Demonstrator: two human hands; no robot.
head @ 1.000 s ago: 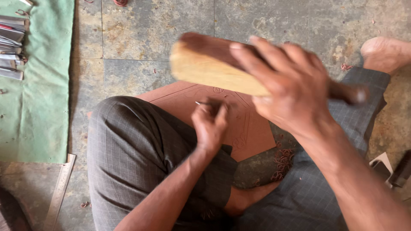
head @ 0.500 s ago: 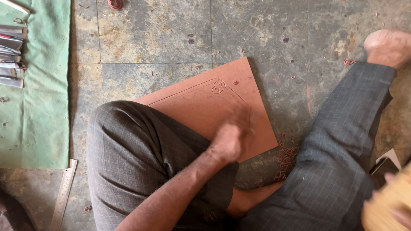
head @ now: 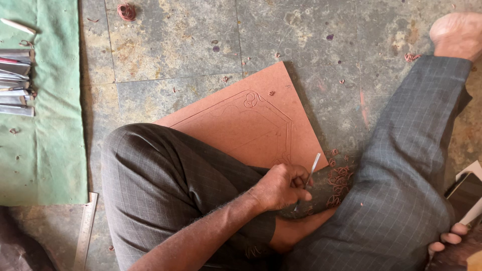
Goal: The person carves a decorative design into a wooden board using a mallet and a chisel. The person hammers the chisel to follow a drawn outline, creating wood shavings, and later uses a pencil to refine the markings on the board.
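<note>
L fingers (head: pixel 296 176) curled tight, pinching 1 thin metal chisel (head: pixel 312 167), tip at the near edge of 1 reddish board (head: pixel 241 125) lying flat on the stone floor (head: pixel 175 45). Left hand (head: pixel 279 187) rests over the crossed leg. Curly shavings (head: pixel 339 181) just beside it. Right hand (head: pixel 447 243) at frame corner, mostly cut off; grip can't tell. 1 steel ruler (head: pixel 85 228), green cloth (head: pixel 50 125) w/ a row of tools (head: pixel 15 83), partly cropped.
</note>
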